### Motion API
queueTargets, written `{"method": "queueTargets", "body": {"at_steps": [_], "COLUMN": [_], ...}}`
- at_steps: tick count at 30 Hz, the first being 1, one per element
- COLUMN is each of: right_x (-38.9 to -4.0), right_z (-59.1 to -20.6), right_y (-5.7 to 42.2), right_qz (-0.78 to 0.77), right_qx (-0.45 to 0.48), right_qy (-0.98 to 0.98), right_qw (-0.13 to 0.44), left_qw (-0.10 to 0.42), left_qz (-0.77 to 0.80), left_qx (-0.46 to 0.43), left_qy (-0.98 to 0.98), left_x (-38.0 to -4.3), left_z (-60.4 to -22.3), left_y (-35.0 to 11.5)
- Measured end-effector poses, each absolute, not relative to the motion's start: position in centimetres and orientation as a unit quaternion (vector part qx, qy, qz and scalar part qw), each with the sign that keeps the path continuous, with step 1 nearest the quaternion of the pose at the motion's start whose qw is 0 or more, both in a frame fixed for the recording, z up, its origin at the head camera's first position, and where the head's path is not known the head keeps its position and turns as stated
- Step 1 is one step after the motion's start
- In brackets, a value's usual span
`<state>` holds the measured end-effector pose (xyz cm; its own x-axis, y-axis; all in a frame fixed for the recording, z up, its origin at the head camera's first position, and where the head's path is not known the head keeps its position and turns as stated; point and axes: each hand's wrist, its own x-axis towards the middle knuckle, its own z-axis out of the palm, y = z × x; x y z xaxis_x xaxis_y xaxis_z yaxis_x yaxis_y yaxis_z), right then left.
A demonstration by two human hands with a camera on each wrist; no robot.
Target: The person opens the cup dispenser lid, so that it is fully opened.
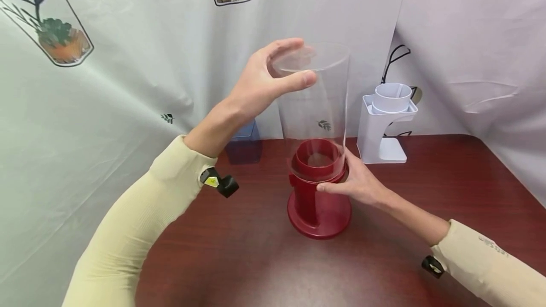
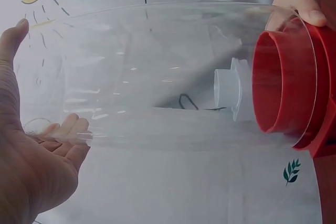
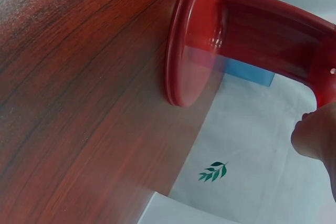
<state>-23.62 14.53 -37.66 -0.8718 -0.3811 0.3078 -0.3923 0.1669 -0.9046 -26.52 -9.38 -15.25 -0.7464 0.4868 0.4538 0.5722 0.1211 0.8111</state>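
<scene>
A clear plastic cylinder [image 1: 313, 108] stands upright, its lower end around the ring of a red stand [image 1: 317, 203] on the table. My left hand [image 1: 266, 77] holds the cylinder by its top rim, thumb across the near side and fingers behind. In the left wrist view, that hand [image 2: 44, 166] cups the cylinder's far end. My right hand [image 1: 360, 181] grips the stand's upper collar from the right, thumb in front, close to the cylinder's bottom edge; its other fingers are mostly hidden. The right wrist view shows the stand's round foot [image 3: 186, 72] and curved post.
Behind on the right is a white stand with a cup-shaped top [image 1: 384, 122]. A translucent blue container [image 1: 244, 143] is at the back, left of the red stand. White cloth [image 1: 141, 41] with plant drawings hangs behind the dark red wooden table [image 1: 239, 259].
</scene>
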Motion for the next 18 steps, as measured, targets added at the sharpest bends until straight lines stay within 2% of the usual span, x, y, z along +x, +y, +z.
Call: {"method": "queueTargets", "body": {"at_steps": [18], "right_x": [-23.6], "right_z": [-37.6], "right_y": [14.7], "right_qz": [0.569], "right_qx": [0.241], "right_qy": [-0.786], "right_qw": [0.016], "left_qw": [0.077], "left_qz": [-0.567], "left_qx": [-0.347], "left_qy": [-0.743], "left_x": [-25.1], "left_z": [-14.4], "left_y": [-12.6]}}
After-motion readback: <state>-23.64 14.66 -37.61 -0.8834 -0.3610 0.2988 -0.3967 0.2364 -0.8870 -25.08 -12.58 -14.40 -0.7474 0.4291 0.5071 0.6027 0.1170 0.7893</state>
